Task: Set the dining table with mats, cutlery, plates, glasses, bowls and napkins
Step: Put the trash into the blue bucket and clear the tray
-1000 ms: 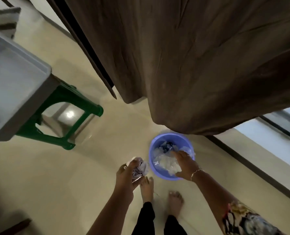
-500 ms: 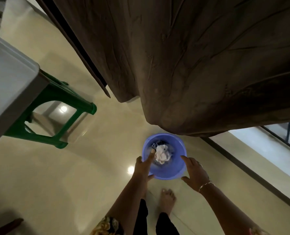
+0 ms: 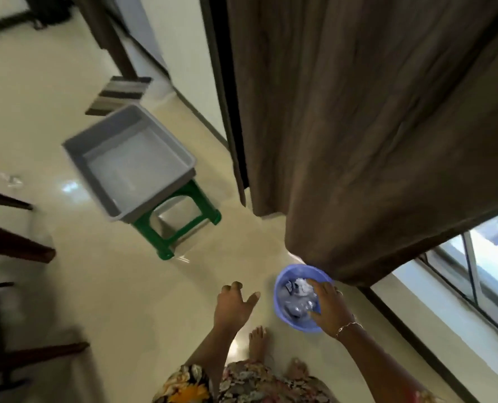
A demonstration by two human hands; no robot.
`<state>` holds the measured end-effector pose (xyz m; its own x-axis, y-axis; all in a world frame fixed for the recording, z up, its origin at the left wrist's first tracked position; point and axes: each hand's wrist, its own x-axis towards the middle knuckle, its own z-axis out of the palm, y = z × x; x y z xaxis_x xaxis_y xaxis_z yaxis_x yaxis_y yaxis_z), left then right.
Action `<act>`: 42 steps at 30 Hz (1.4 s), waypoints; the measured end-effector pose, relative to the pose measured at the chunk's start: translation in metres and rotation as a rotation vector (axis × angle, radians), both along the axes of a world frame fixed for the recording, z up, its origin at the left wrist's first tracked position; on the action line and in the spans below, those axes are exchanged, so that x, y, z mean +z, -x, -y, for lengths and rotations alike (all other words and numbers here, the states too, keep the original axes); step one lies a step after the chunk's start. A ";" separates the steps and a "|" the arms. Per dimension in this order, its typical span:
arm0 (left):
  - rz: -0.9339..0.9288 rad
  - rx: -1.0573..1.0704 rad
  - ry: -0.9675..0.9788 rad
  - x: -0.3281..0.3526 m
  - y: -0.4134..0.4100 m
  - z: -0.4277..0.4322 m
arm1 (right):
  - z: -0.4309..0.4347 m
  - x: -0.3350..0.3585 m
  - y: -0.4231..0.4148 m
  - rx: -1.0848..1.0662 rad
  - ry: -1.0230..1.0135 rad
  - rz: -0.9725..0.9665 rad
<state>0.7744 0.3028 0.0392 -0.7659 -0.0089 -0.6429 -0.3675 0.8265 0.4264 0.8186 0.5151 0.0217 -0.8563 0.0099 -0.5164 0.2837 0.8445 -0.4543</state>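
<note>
A blue plastic basin (image 3: 279, 301) sits on the cream floor just below the hem of a brown curtain. It holds crumpled white paper and clear plastic wrappers (image 3: 298, 289). My right hand (image 3: 330, 308) hovers over the basin's right side with fingers spread and relaxed, covering part of the contents. I cannot tell if it touches the rim. My left hand (image 3: 233, 303) hangs to the left of the basin, fingers loosely apart, holding nothing.
An empty grey tub (image 3: 131, 161) rests on a green plastic stool (image 3: 181, 228) ahead to the left. The brown curtain (image 3: 358, 141) hangs ahead and to the right, beside a low window (image 3: 486, 274). Dark wooden furniture (image 3: 12, 248) lines the left edge. A striped mat (image 3: 119, 94) lies further away.
The crumpled wrapper left my left hand and lies in the basin. My left hand came off the rim and moved left. The view has risen and swung left.
</note>
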 end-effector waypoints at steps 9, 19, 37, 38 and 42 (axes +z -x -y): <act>-0.109 0.281 0.030 0.049 -0.025 0.126 | 0.122 0.059 0.040 0.533 -0.179 -0.052; -0.129 0.705 0.027 0.048 -0.033 0.342 | 0.350 0.061 0.109 0.803 -0.180 -0.047; -0.124 0.928 -0.018 0.043 0.087 0.598 | 0.642 0.061 0.278 0.910 -0.079 -0.168; -0.130 0.922 -0.024 0.043 0.107 0.612 | 0.655 0.059 0.297 0.908 -0.073 -0.176; -0.176 0.899 -0.045 0.056 0.205 0.666 | 0.703 0.063 0.385 0.907 -0.070 -0.221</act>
<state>0.5696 -0.3635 0.0951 -0.5693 -0.6270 -0.5319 -0.7912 0.2418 0.5618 0.4332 -0.1880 0.0843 -0.6309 -0.6851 -0.3641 -0.5835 0.7283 -0.3593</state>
